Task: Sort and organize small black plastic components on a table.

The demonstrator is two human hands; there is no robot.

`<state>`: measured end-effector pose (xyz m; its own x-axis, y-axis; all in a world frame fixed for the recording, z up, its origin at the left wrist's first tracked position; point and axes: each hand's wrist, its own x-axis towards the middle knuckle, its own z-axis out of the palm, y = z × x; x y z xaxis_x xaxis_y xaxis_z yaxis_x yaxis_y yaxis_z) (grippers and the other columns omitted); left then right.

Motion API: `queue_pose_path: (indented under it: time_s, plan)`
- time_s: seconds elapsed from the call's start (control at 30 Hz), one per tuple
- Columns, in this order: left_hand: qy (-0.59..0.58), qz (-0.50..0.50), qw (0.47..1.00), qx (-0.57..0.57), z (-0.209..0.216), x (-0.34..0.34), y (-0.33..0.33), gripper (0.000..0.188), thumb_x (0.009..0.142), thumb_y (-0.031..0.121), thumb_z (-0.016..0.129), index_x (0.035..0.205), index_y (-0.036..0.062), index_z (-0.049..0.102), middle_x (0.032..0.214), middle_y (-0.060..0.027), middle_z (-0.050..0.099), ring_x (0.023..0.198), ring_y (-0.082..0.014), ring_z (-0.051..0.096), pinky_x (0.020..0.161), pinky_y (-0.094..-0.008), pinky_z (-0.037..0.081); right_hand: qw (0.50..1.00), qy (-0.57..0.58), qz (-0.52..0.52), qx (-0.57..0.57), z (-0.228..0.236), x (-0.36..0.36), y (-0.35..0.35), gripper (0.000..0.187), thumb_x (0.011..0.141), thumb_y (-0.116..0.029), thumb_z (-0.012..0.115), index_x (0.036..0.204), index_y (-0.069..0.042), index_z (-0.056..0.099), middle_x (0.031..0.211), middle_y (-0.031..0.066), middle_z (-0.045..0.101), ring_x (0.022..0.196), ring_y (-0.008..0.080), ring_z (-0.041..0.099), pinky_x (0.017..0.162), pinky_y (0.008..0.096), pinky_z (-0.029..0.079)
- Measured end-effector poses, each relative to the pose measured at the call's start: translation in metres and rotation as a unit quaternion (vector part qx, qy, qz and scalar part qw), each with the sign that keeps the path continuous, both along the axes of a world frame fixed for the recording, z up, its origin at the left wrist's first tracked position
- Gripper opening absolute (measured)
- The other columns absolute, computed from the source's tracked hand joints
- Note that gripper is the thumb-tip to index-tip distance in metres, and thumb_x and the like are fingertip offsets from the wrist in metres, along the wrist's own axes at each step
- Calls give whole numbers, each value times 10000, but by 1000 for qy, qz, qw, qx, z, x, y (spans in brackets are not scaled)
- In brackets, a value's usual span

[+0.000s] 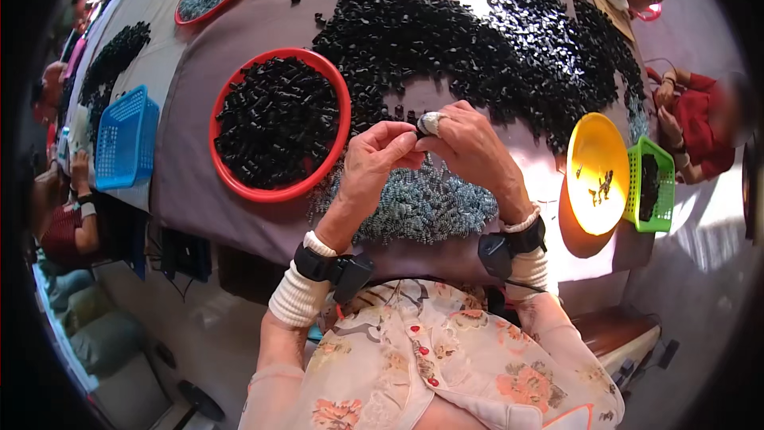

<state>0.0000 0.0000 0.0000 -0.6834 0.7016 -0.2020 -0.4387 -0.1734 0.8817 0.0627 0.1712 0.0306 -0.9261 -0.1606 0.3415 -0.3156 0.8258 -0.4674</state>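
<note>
A small dark piece (419, 131), partly hidden by the fingertips, is held near the centre of the frame. It is pinched by thumb and forefinger of the left hand (368, 162) and gripped in the curled fingers of the right hand (471, 146), where a pale wrap (430, 122) is worn on one finger. The step in hand is judged to be close handwork on this one piece; for the next move, a firm hold on one side and fine pressure from the other seem called for. Just below the hands, clear pieces (430, 209) are heaped; above, black pieces (414, 36) are spread toward the upper right. More are held in a red bowl (274, 194), left of centre; a yellow bowl (586, 139) is seen at right.
</note>
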Motion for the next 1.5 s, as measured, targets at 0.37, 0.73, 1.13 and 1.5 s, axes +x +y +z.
queue_pose_path:
  time_s: [0.37, 0.73, 1.13, 1.5]
  plan:
    - [-133, 14, 988, 72, -4, 2, -4, 161, 863, 67, 562, 1007, 6, 596, 892, -160, 664, 797, -234, 664, 747, -360, 555, 989, -31, -135, -46, -37, 32, 33, 137, 761, -92, 663, 871, -34, 605, 810, 127, 615, 729, 332, 572, 649, 399, 453]
    - [-165, 2, 982, 96, -19, 1, -2, 160, 903, 69, 531, 1039, 4, 584, 975, -173, 644, 816, -213, 659, 748, -351, 558, 983, -44, -142, 105, -63, 30, 20, 88, 763, -124, 630, 815, -60, 599, 778, 100, 584, 783, 294, 565, 701, 386, 437]
    - [-134, -10, 988, 81, -15, 16, 18, 231, 914, 76, 555, 1123, -21, 574, 970, -122, 643, 831, -188, 650, 764, -314, 549, 981, 73, -98, -149, -20, 31, 8, 179, 745, -111, 690, 885, -21, 624, 808, 121, 617, 758, 323, 587, 666, 396, 464]
    - [-81, 29, 995, 40, -5, -3, 8, 242, 912, 76, 552, 1136, -12, 575, 938, -105, 652, 813, -167, 644, 751, -314, 551, 977, -73, -197, -28, -40, 68, 49, 146, 737, -84, 670, 864, -37, 614, 771, 117, 583, 744, 317, 573, 661, 401, 466]
